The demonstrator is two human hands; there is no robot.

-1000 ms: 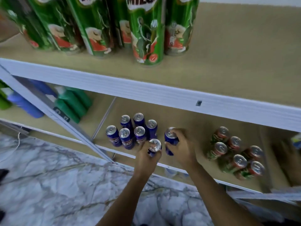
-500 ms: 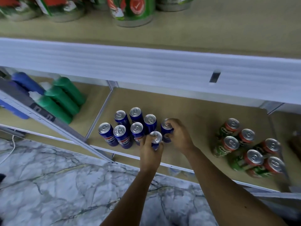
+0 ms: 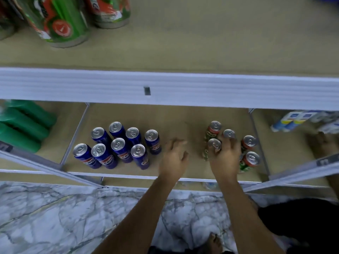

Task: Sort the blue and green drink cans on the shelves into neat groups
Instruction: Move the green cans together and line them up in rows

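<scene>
Head: hands (image 3: pixel 200 158) off blue cans (image 3: pixel 117 143), R hand (image 3: pixel 224 158) now on green cans (image 3: pixel 249 153)

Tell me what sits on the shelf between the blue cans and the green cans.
In the head view, only bare shelf board and the left hand, open above it, lie between the blue cans and the green cans.
</scene>
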